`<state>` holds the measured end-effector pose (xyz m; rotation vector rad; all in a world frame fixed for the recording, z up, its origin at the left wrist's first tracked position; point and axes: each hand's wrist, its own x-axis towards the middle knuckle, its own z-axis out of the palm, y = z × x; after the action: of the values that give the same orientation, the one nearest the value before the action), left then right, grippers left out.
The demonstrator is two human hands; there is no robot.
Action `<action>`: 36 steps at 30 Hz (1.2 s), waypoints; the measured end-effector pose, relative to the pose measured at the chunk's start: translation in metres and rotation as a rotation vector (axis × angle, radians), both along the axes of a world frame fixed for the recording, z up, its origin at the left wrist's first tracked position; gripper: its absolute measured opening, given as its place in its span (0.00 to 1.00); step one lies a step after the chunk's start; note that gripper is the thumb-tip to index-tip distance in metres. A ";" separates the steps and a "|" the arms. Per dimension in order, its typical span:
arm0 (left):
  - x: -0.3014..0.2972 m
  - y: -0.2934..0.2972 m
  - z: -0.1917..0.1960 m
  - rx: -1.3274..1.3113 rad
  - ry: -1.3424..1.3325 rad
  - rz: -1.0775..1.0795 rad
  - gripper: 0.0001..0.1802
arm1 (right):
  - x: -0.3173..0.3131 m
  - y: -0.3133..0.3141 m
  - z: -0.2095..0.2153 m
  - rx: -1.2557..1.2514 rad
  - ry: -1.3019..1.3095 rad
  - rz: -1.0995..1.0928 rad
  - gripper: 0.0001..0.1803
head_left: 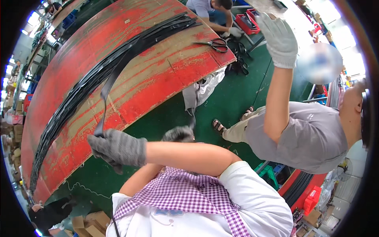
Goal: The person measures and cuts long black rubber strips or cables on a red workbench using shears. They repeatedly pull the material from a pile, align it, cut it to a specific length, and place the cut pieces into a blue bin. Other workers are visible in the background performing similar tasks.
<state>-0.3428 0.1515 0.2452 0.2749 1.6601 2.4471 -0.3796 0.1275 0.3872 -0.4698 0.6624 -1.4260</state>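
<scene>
My arms cross. My right hand [118, 148], in a grey knit glove, reaches over to the left side and is closed on a black strap [104, 106]. That strap runs up to a long bundle of black straps [79, 91] lying in a curve on the red worktable [154, 85]. My left hand [178, 134], also in a grey glove, is beyond my right forearm, which partly covers it. Its fingers look curled around another dark strap [192, 116], which hangs near a whitish plastic bag [205, 89] at the table's edge.
Black-handled scissors [217, 45] lie at the table's far right corner. A co-worker in a grey shirt [304, 130] stands close on my right, one white-gloved hand [279, 39] raised. Another person [213, 15] works beyond the table beside a red bin [248, 23]. Cardboard boxes [92, 225] sit at lower left.
</scene>
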 end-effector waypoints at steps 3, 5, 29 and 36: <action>0.042 0.018 0.018 0.440 -0.386 -0.052 0.13 | -0.018 -0.010 0.011 -0.311 1.141 0.072 0.15; 0.055 0.020 0.035 0.610 -0.494 0.073 0.10 | 0.004 -0.028 -0.021 -0.513 1.344 -0.140 0.17; 0.501 -0.343 0.362 -1.529 -1.078 1.607 0.14 | -0.210 0.077 -0.360 0.290 2.043 0.576 0.20; 0.310 -0.192 0.244 -2.611 -0.472 0.774 0.20 | -0.191 0.098 -0.087 -0.069 1.606 0.418 0.12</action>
<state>-0.0330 -0.0401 0.4891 -1.1323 2.8109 -1.0378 -0.5701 0.2259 0.3006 -1.7285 1.6168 -0.4161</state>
